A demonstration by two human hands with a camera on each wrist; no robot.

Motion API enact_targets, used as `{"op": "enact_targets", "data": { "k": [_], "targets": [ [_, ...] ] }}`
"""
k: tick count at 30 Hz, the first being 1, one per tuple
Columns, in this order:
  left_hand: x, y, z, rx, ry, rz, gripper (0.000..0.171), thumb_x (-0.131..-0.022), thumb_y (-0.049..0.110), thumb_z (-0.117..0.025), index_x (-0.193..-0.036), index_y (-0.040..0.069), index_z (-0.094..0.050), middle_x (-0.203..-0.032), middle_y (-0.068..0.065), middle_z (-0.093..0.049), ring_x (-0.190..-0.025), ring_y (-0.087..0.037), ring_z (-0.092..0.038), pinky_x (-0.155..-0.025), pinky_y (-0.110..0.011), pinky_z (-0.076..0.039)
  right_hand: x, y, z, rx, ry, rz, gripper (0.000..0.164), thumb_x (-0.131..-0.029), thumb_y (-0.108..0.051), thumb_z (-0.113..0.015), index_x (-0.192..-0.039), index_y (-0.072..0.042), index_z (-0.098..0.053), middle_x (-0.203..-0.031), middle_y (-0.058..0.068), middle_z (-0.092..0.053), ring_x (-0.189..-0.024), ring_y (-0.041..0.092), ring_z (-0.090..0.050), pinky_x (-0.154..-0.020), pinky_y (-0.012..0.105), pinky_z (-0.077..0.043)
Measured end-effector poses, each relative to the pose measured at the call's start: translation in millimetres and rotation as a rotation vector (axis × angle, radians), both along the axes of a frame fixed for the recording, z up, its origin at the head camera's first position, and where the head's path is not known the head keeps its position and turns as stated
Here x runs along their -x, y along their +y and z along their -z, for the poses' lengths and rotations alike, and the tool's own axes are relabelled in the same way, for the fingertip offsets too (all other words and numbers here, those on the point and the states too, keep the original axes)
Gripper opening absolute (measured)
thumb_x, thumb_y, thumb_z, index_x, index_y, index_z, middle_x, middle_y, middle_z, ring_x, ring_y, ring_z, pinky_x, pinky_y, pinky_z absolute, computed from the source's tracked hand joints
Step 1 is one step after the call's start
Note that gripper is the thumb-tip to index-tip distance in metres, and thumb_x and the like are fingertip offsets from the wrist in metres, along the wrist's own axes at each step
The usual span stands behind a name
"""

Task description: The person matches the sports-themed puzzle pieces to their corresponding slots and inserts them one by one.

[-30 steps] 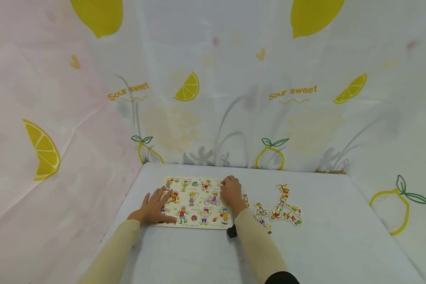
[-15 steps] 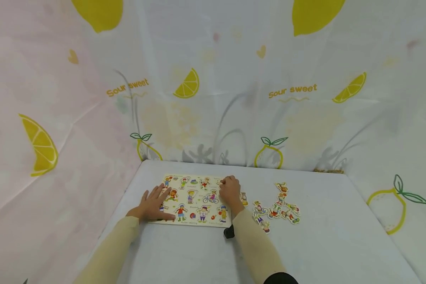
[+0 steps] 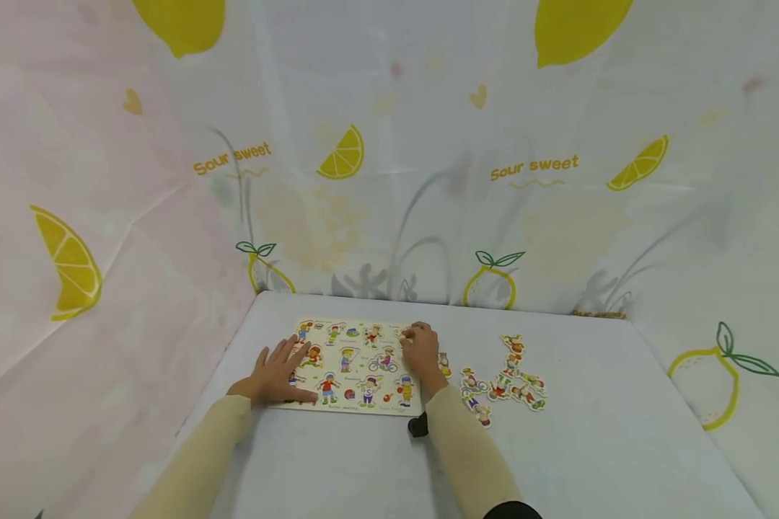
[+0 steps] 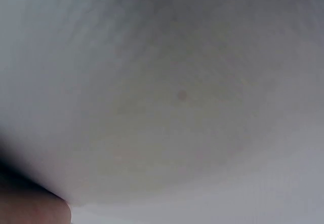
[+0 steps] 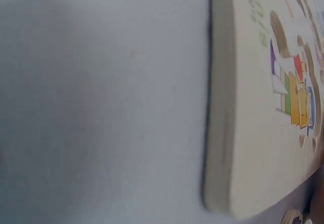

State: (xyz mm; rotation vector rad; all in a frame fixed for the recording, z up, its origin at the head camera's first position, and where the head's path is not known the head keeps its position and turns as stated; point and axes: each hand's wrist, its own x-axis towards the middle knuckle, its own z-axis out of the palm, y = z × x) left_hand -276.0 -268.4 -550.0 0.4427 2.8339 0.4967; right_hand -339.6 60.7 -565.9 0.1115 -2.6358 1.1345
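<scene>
A cream puzzle board (image 3: 329,362) with several colourful sports figures lies on the white table in the head view. My left hand (image 3: 275,376) rests on its left side with the fingers spread, covering part of the figures there. At the upper right corner my right hand (image 3: 422,353) has its fingers curled down, pinching at a small puzzle piece (image 3: 404,334) mostly hidden by the fingertips. The right wrist view shows the thick edge of the board (image 5: 221,133) and a figure in yellow (image 5: 298,100). Only a bit of skin (image 4: 35,209) shows in the left wrist view.
Several loose puzzle pieces (image 3: 498,388) lie in a loose cluster right of the board. One loose piece (image 3: 444,364) sits close beside the right wrist. A curtain printed with lemons (image 3: 389,216) stands behind the table (image 3: 337,468).
The head view has shifted slightly. Both hands keep their places on the board, and the loose pieces stay where they were.
</scene>
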Motion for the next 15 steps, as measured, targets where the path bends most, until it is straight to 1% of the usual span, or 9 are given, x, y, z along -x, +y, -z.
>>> {"op": "enact_targets", "data": {
  "k": [5,8,10,12,15],
  "targets": [
    [2.6,0,6.2,0.014,0.005,0.014,0.126,-0.068,0.083,-0.064,-0.16,0.014,-0.013,-0.165,-0.022,0.001,-0.15,-0.047,-0.001,-0.115,-0.068,0.007,-0.3,3,3.6,-0.008,-0.052,0.007,0.012,-0.094,-0.015,-0.066,-0.1,-0.007,-0.072,-0.131,0.015,-0.058,-0.12,0.04,-0.052,-0.105,0.052,-0.04],
    [2.1,1,4.7,0.004,0.001,0.022,0.125,-0.068,0.082,-0.065,-0.16,0.014,-0.014,-0.165,-0.023,0.001,-0.15,-0.049,-0.001,-0.114,-0.069,0.007,-0.7,4,1.5,-0.019,-0.088,0.005,0.012,-0.094,-0.015,-0.066,-0.101,-0.009,-0.072,-0.132,0.016,-0.057,-0.122,0.041,-0.051,-0.105,0.054,-0.04],
    [1.7,2,1.7,-0.005,0.005,0.018,0.124,-0.069,0.08,-0.067,-0.159,0.012,-0.016,-0.164,-0.025,0.0,-0.149,-0.05,-0.002,-0.113,-0.071,0.006,1.1,3,-2.2,-0.049,-0.113,-0.011,0.012,-0.096,-0.018,-0.065,-0.103,-0.011,-0.071,-0.135,0.015,-0.054,-0.122,0.04,-0.05,-0.104,0.053,-0.04],
    [1.7,2,-1.4,-0.001,0.016,0.005,0.123,-0.069,0.078,-0.069,-0.159,0.011,-0.017,-0.164,-0.026,-0.002,-0.148,-0.051,-0.004,-0.113,-0.071,0.004,3.6,2,-7.4,-0.077,-0.123,-0.037,0.012,-0.096,-0.019,-0.065,-0.104,-0.011,-0.07,-0.137,0.016,-0.052,-0.122,0.041,-0.05,-0.103,0.054,-0.041],
    [3.1,4,-1.7,0.025,0.011,0.0,0.123,-0.07,0.077,-0.069,-0.159,0.011,-0.017,-0.164,-0.026,-0.002,-0.149,-0.05,-0.005,-0.113,-0.071,0.003,3.3,5,-13.0,-0.117,-0.153,-0.066,0.014,-0.097,-0.02,-0.064,-0.107,-0.011,-0.07,-0.139,0.017,-0.05,-0.124,0.042,-0.048,-0.103,0.053,-0.041]
  ]
}}
